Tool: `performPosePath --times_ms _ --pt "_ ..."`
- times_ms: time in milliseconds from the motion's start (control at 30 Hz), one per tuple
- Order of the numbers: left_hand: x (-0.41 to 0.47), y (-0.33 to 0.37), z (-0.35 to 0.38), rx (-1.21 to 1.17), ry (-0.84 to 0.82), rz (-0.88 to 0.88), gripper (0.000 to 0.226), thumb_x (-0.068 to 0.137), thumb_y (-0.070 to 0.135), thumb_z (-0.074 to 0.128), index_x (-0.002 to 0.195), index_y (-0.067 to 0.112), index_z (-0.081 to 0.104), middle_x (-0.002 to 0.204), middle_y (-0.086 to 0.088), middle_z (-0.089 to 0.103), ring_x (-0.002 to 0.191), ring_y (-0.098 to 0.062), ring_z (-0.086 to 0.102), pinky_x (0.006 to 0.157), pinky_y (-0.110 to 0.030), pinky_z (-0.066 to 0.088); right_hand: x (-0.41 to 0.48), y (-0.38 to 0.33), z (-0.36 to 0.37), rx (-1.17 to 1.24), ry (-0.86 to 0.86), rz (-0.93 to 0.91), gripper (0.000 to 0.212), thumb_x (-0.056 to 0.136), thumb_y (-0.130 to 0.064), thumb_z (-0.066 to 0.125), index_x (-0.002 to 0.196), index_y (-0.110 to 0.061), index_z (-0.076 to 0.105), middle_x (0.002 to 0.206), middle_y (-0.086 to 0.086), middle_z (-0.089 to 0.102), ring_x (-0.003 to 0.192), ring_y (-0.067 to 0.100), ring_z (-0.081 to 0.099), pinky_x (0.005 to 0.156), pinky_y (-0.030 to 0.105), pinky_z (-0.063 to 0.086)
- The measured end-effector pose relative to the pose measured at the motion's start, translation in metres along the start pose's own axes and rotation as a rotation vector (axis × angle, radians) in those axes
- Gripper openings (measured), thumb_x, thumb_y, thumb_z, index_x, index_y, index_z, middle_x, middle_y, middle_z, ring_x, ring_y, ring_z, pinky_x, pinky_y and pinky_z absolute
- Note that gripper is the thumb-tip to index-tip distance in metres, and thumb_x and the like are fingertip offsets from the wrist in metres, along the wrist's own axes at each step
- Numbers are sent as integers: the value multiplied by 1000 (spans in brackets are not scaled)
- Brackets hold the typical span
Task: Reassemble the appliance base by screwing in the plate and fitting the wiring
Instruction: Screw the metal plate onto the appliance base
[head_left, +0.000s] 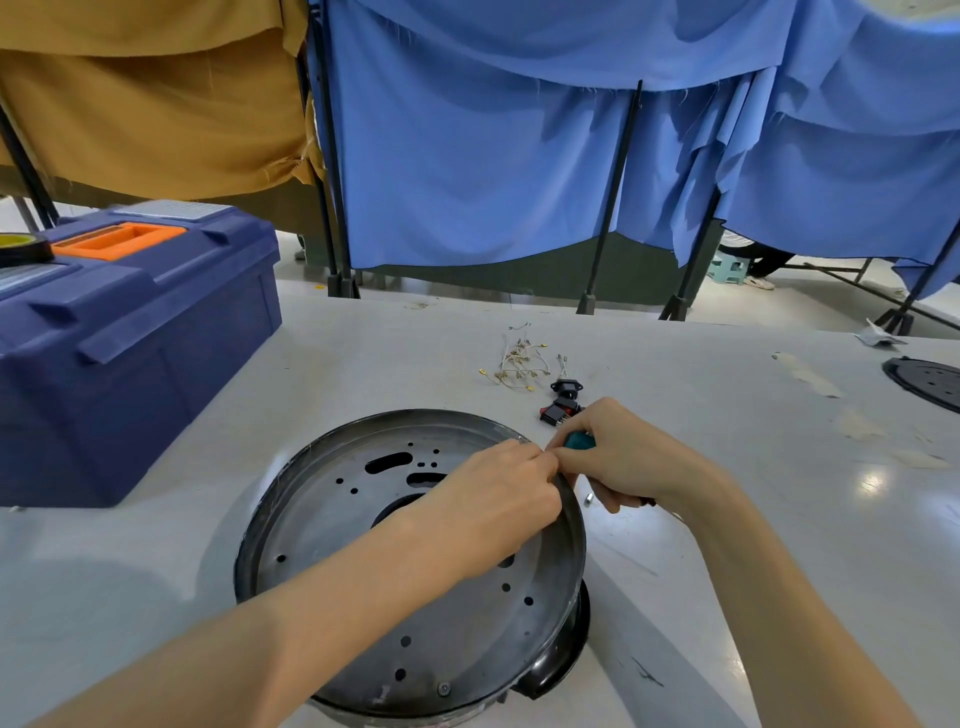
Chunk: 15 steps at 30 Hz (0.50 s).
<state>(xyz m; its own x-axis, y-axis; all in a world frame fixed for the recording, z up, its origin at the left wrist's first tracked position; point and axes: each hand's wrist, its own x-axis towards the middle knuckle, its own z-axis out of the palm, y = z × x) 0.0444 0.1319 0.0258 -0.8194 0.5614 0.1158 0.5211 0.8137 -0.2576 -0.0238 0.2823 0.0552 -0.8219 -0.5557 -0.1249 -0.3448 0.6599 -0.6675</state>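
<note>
**Both hands meet at the rim of the base**

Head view: The left hand lies over the round metal base. Its fingers are curled, with the tips at the far right rim. I cannot tell whether they pinch something small there. The right hand is just outside the same rim, and its fingertips touch those of the left hand. It is closed around a tool with a teal handle, and only a small part of the handle shows. The base sits on the table, under the left hand and forearm. Just beyond the right hand lie a switch and a black socket, with loose wires further beyond. Far to the left of the left hand stands a blue toolbox. Well to the right of the right hand lies another dark disc.
</note>
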Motion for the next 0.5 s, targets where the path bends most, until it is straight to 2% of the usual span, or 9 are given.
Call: performPosePath --times_ms 100,200,267,367,433,500 --pt "-1 0 0 8 -4 6 20 75 -6 58 87 9 60 97 -9 56 90 -26 52 69 -30 25 1 1 0 6 -8 12 21 91 -15 54 79 -7 69 38 6 54 30 19 35 36 21 30" --pt "0 0 4 11 6 -3 16 86 -2 54 96 9 60 104 -7 53 96 -24 51 72 -30 30 1 3 -1 16 -14 11 24 92 -18 56 75 -6 68 41 9 55 31 20 36 37 23 32" --pt "0 -3 3 -76 2 -57 17 99 12 48 105 12 63 111 -4 53 102 -22 51 77 -29 38 1 5 0 30 -17 10 26 91 -20 56 72 -6 67 41 7 56 32 20 37 36 22 31" --pt "-6 -8 -9 -327 -52 -197 32 102 31 43 107 12 68 112 -1 57 103 -23 54 85 -39 45 1 6 1 51 -22 5 30 93 -24 58 69 -8 65 39 0 56 29 18 36 35 21 29" --pt "-12 -4 -16 -433 -68 -261 50 99 49 39 103 10 69 108 0 57 101 -21 53 86 -39 43 1 7 1 72 -22 -1 32 94 -24 59 68 -7 63 39 -2 57 28 15 37 34 19 29" --pt "-17 8 -22 -500 -118 -303 77 86 71 25 96 8 69 102 0 53 98 -18 49 85 -37 42 1 8 1 81 -25 -5 32 94 -25 59 69 -4 63 39 -3 57 28 14 37 34 20 30"
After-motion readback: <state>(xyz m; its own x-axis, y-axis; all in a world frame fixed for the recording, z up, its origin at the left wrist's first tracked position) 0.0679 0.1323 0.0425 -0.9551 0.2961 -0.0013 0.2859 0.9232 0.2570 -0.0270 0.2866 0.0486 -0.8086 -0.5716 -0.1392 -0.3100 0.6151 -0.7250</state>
